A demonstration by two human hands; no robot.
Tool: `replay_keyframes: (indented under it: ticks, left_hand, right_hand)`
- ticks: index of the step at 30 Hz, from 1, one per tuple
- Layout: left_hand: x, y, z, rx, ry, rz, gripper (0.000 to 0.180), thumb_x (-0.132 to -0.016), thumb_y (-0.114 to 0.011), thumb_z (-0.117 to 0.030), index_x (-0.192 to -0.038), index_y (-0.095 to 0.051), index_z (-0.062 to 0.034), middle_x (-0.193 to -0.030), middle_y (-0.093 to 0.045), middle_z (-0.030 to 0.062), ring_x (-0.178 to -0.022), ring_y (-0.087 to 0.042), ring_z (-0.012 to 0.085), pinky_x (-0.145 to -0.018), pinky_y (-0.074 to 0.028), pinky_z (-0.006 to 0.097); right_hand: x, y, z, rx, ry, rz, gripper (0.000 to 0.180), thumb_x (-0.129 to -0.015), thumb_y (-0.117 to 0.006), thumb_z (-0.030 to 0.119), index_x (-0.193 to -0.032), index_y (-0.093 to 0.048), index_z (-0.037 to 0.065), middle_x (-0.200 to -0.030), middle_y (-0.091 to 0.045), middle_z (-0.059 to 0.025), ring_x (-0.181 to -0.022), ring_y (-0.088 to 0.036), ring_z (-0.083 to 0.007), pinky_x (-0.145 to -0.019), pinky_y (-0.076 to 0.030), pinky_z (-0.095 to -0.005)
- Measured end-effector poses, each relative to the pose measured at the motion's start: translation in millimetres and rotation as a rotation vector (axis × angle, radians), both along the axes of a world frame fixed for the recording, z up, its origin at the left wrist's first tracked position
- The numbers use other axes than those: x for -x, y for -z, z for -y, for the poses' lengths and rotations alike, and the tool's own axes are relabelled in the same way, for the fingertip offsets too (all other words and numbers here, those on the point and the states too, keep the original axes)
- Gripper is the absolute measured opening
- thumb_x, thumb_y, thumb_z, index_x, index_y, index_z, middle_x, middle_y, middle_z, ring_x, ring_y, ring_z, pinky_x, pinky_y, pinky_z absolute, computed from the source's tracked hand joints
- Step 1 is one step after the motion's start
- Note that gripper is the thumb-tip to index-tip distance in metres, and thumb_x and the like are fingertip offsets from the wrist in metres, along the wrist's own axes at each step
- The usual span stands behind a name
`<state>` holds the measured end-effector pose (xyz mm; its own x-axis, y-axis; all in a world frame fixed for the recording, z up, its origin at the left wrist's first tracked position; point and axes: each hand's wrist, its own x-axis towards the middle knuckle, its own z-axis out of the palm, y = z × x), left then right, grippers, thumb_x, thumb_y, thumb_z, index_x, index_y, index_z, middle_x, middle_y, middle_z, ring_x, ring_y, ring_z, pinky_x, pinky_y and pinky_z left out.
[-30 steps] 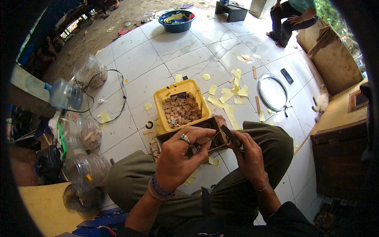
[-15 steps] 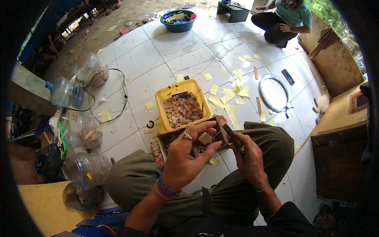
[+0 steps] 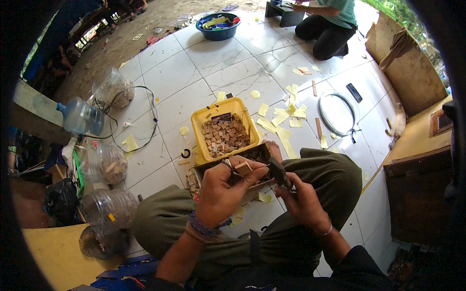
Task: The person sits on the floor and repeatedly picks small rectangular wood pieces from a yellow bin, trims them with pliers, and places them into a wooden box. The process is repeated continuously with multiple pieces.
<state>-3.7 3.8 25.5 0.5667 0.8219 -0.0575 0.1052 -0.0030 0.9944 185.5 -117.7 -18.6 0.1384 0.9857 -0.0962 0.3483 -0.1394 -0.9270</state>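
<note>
While I sit cross-legged on the white tiled floor (image 3: 213, 72), my left hand (image 3: 221, 194) is closed around a small square wooden piece (image 3: 243, 168), pinched between thumb and fingertips just above my lap. My right hand (image 3: 301, 201) is wrapped tight around the handle of a dark tool (image 3: 279, 173), whose tip points toward the piece; I cannot tell whether it touches. Right below my hands lies a wooden box (image 3: 252, 157) with more small pieces in it, resting against my legs. Just beyond it sits a yellow plastic tub (image 3: 206, 119) full of the same brownish squares. Yellow scraps (image 3: 281, 119) are scattered over the tiles to my right, near a wire ring (image 3: 324, 114). Clear plastic jugs (image 3: 104, 165) stand at my left. Another person (image 3: 330, 24) crouches far ahead, beside a blue basin (image 3: 218, 33).
</note>
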Motion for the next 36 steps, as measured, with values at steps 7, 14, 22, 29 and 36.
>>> replay_keyframes:
  ticks: [7,14,22,29,36]
  left_hand:
    - [24.3,-5.2,-14.9,0.327,0.211,0.054,0.015,-0.093,-0.079,-0.005,-0.106,-0.074,-0.0033,-0.101,-0.077,0.0045,-0.096,-0.071,0.0110,-0.088,-0.058,0.028]
    - [22.1,-2.2,-12.5,0.183,0.227,0.187,0.015,-0.092,-0.078,0.001,-0.106,-0.073,-0.0033,-0.099,-0.077,0.0039,-0.096,-0.070,0.0094,-0.088,-0.057,0.026]
    - [12.6,5.6,-17.9,-0.399,0.087,-0.078,0.020,-0.089,-0.081,-0.001,-0.108,-0.075,-0.0055,-0.096,-0.076,0.0065,-0.091,-0.071,0.0133,-0.083,-0.057,0.029]
    - [-5.0,96.5,-19.0,-0.104,0.110,-0.295,0.014,-0.098,-0.074,-0.011,-0.110,-0.072,-0.0041,-0.106,-0.075,0.0079,-0.097,-0.071,0.0171,-0.089,-0.057,0.031]
    - [-44.6,191.5,-30.2,0.033,0.142,-0.524,0.042,-0.099,-0.073,-0.025,-0.135,-0.065,-0.0073,-0.124,-0.073,0.0116,-0.104,-0.074,0.0217,-0.083,-0.061,0.032]
  right_hand:
    - [-16.3,-22.2,6.4,0.374,-0.314,-0.350,0.028,-0.105,-0.064,0.021,-0.125,-0.059,0.001,-0.089,-0.067,-0.0054,-0.084,-0.064,-0.0134,-0.083,-0.052,-0.0323]
    - [-20.5,-20.3,5.7,0.296,-0.384,-0.420,0.029,-0.108,-0.063,0.030,-0.119,-0.059,0.003,-0.090,-0.067,-0.0049,-0.087,-0.063,-0.0143,-0.079,-0.050,-0.0307]
    - [-16.3,0.8,-6.0,0.057,0.237,-0.488,0.030,-0.111,-0.056,0.030,-0.130,-0.058,0.007,-0.095,-0.068,-0.0009,-0.087,-0.061,-0.0102,-0.078,-0.049,-0.0271]
    - [-20.2,-14.0,-9.5,0.225,0.685,-0.979,0.037,-0.112,-0.051,0.040,-0.140,-0.057,0.016,-0.101,-0.068,0.0057,-0.089,-0.059,-0.0027,-0.074,-0.048,-0.0227]
    - [-30.7,-23.7,0.4,0.356,0.537,-1.106,0.041,-0.111,-0.052,0.044,-0.143,-0.053,0.018,-0.102,-0.066,0.0044,-0.087,-0.058,-0.0069,-0.075,-0.049,-0.0256]
